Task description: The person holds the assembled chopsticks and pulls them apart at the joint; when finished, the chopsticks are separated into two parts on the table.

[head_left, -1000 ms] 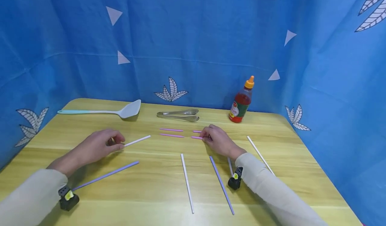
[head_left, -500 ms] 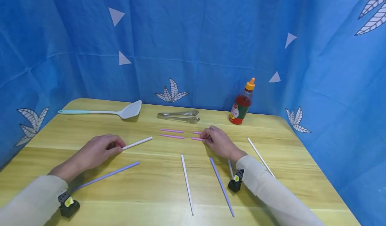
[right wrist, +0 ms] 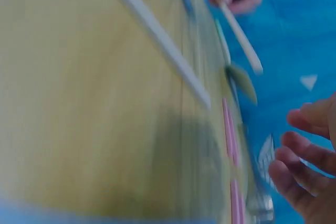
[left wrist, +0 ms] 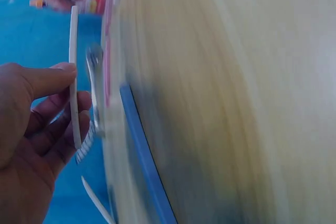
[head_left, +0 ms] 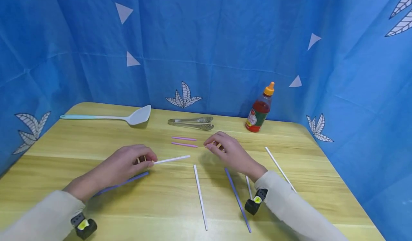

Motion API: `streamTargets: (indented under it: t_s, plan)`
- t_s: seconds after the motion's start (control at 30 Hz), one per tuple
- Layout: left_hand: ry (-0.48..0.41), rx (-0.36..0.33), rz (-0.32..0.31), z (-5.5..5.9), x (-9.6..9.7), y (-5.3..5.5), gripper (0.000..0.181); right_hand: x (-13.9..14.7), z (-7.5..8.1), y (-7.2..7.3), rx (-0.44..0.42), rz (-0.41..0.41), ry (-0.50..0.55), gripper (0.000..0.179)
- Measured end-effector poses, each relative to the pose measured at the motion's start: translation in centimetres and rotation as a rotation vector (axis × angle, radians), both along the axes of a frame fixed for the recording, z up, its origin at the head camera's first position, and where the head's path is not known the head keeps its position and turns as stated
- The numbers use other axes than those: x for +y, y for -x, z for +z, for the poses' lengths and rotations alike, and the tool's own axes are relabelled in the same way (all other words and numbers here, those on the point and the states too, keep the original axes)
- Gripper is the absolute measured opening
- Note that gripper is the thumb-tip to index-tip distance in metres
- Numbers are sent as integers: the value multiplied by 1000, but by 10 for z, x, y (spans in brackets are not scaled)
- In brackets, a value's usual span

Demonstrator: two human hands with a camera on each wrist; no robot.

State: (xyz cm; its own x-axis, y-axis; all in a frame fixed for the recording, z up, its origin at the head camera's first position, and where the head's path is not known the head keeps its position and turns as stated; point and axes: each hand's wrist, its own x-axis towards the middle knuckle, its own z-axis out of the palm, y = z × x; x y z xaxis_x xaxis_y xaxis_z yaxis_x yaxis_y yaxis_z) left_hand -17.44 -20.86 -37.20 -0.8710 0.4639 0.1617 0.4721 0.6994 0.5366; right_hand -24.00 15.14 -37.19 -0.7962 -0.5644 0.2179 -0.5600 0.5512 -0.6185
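Note:
My left hand (head_left: 128, 164) pinches a thin white stick (head_left: 172, 159) near one end, raised over the table and pointing right. In the left wrist view, the thumb and fingers grip that white stick (left wrist: 73, 77). A blue-violet stick (head_left: 138, 177) lies partly hidden beneath the left hand. My right hand (head_left: 230, 153) hovers over the table, fingers loosely bent and apart, holding nothing in the right wrist view. Two pink sticks (head_left: 184, 145) lie parallel to its left. Another pink pair (right wrist: 236, 203) shows beside the right hand in its wrist view and is mostly hidden in the head view.
On the tabletop lie a white stick (head_left: 200, 198), a violet stick (head_left: 237, 200) and another white stick (head_left: 280, 168); one more is partly under the right sleeve. Along the back are a spatula (head_left: 138, 116), metal tongs (head_left: 191, 123) and a sauce bottle (head_left: 260, 108). Blue cloth (head_left: 225, 37) hangs behind.
My left hand has carried the white stick to the right, toward the middle. My right hand has let go of the pink stick and lifted slightly.

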Motion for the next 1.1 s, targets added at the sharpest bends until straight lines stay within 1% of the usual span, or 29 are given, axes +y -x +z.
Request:
streamTargets:
  t_s: [0.1,0.2,0.23,0.3,0.37,0.43,0.53,0.6,0.8,0.87,0.97,1.1]
  plan:
    - [-2,37,-52,3,15,-4,10,-9,4,-14,-106,89,32,28]
    - [3,96,-91,5,26,-8,12,-15,6,-26,-205,160,50,32]
    - [5,122,-103,6,29,-9,12,-15,6,-29,-238,173,54,32]
    - [3,169,-120,6,33,-12,12,-17,7,-34,-275,187,59,31]
    - [-2,203,-130,7,37,-15,12,-18,7,-38,-292,186,62,30]
    - [-6,222,-136,7,40,-17,13,-18,7,-41,-301,180,62,29]
    - [-11,217,-135,7,43,-20,13,-19,6,-44,-282,166,49,28]
    - [-9,202,-126,6,45,-21,11,-19,6,-45,-252,161,35,25]
    - [23,169,-67,4,50,-23,3,-17,3,-49,-99,156,14,14]
    - [29,164,-60,3,51,-23,3,-15,2,-51,-48,158,12,12]
    - [28,160,-66,3,54,-24,3,-12,1,-55,14,152,18,10]
    - [22,165,-96,6,57,-22,5,-7,0,-59,78,130,33,8]
